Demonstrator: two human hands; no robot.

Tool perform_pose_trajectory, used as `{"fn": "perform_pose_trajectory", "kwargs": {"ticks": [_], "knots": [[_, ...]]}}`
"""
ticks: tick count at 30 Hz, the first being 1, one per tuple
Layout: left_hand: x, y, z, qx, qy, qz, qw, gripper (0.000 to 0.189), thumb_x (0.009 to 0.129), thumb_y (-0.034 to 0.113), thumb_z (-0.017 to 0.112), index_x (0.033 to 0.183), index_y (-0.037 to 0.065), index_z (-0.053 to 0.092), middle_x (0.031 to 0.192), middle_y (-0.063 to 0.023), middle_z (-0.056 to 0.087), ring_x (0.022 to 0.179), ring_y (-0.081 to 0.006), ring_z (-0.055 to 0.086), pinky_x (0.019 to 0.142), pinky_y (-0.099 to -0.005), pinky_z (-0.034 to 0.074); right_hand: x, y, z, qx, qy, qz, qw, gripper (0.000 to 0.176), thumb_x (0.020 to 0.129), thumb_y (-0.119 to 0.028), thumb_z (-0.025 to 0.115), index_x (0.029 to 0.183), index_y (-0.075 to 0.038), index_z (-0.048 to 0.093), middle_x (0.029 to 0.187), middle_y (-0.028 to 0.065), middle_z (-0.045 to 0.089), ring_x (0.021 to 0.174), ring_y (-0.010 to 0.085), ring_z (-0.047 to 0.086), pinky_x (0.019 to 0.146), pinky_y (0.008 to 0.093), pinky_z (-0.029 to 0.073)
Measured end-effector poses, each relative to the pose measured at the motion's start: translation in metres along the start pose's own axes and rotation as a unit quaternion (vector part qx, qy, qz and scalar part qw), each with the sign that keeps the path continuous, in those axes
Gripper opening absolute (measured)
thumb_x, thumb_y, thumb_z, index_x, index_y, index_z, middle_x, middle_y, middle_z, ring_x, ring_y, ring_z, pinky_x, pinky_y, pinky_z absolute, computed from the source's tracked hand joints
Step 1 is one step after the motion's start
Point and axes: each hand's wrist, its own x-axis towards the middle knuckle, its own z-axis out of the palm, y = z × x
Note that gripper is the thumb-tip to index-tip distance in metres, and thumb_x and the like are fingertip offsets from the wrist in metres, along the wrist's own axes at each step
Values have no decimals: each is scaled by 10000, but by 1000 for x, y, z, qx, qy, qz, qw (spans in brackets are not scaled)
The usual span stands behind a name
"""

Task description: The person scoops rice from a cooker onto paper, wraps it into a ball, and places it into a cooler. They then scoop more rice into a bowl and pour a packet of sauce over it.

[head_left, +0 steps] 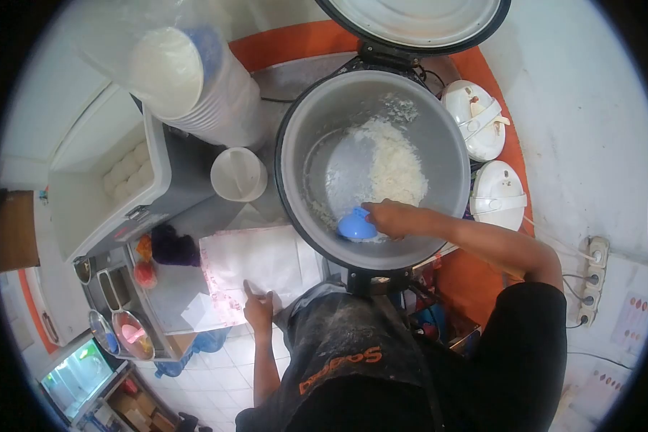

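Observation:
My right hand (390,218) is closed on a small blue bowl (356,224) near the front inside wall of a large round cooker (289,162). White rice (396,169) lies on the right side of the cooker's bottom, with bits stuck to the wall. My left hand (258,304) rests at the front edge of a white paper sheet (263,263) with red print, left of the cooker. Its index finger is stretched out on the paper; the other fingers show only partly.
The cooker's open lid (417,18) stands behind it. Stacked tubs (201,79), a white cup (238,174) and an open cooler box (97,194) are at the left. Two white lidded containers (498,189) sit at the right. Small trays (131,335) are at the lower left.

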Motion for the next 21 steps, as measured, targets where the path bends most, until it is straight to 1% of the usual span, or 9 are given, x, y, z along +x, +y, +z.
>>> {"fn": "perform_pose_trajectory", "kwargs": {"ticks": [3,4,6,7,9,10,17,20,21], "knots": [[13,-21,14,138,10,117,984,889,741,235,861,1520,127,445,1332,-163,636,1250,-349,593,988,-568,441,-10,-7,-15,59,-48,-18,997,369,1080,-178,439,1361,40,538,759,195,678,609,294,683,584,442,561],[13,-20,16,139,8,119,983,889,741,235,861,1520,127,445,1332,-163,636,1250,-349,593,988,-568,441,-8,-4,-17,61,-47,-15,997,369,1080,-178,439,1361,40,538,759,195,678,609,294,683,584,442,561],[15,-17,18,213,78,276,934,935,711,268,891,1529,168,450,1577,-202,416,1433,-426,408,1095,-628,370,1,4,-16,85,-92,-13,992,503,1090,-226,415,1555,-35,398,798,171,678,584,246,665,562,404,574],[15,-10,15,215,77,279,933,935,711,268,891,1529,168,450,1577,-202,416,1433,-426,408,1095,-628,370,6,8,-14,88,-90,-13,992,503,1090,-226,415,1555,-35,398,798,171,678,584,246,665,562,404,574],[15,9,5,231,47,309,921,1018,621,262,937,1518,188,462,1690,-192,187,1546,-470,157,1184,-677,236,14,14,-14,92,-105,-13,990,508,1096,-247,418,1568,-60,394,827,122,656,597,206,655,560,375,565],[21,3,6,231,22,281,931,1061,651,363,931,1561,197,412,1709,-193,131,1565,-470,93,1220,-659,206,9,12,-18,92,-104,-14,990,508,1096,-247,418,1568,-60,394,827,122,656,597,206,655,560,375,565],[19,17,9,253,19,219,942,1264,603,459,943,1638,215,261,1721,-193,75,1565,-483,59,1178,-722,211,-14,28,-52,310,-201,28,929,483,1108,-247,435,1576,-127,418,786,22,555,552,115,508,497,296,484],[21,12,11,198,42,217,955,1119,669,407,923,1606,205,345,1713,-200,111,1552,-494,108,1165,-720,239,-8,48,-78,402,-256,75,876,462,1106,-233,439,1555,-125,445,778,12,552,534,108,486,472,288,453],[28,4,10,85,73,224,968,1024,695,362,909,1571,200,404,1703,-195,156,1530,-487,176,1145,-703,279,-7,49,-82,434,-265,86,857,448,1105,-230,444,1538,-118,464,775,10,555,522,108,481,463,285,443]]}}
